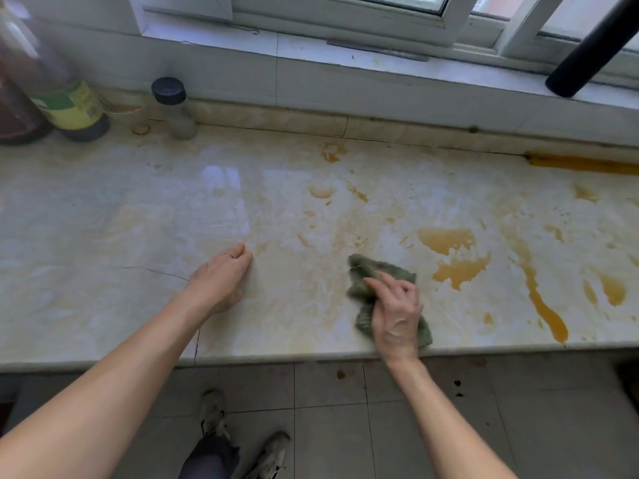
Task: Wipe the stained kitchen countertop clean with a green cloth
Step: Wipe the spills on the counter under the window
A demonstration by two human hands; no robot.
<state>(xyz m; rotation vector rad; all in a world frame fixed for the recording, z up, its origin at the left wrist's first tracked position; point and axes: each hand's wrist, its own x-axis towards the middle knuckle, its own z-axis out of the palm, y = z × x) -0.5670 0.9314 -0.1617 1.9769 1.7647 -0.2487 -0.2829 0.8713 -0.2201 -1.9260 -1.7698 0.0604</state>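
The green cloth [366, 271] lies crumpled on the counter [103, 209], near the front edge and a little right of the middle, under the right hand [397, 312]. The grip of this hand is closed on the cloth: the fingers are bent over it and bunch it, while the palm presses it down on the stone. Just to the right of the cloth there is a large yellow-brown puddle [453, 254]. Further right a long streak [543, 305] runs to the near edge, and smaller spots are scattered toward the far wall. The left half of the counter looks pale and shiny, with only faint marks. The left hand [221, 281] rests there, well apart from the cloth; its grip holds nothing, the fingers loosely bent with the tips on the stone. At the far left stand two big bottles [69, 105] and a small jar with a dark lid [173, 108]. I judge that the wiping is in progress, about halfway. The next move should, I think, carry the cloth to the right over the puddle with firm pressure, perhaps in several passes, because the liquid may smear.
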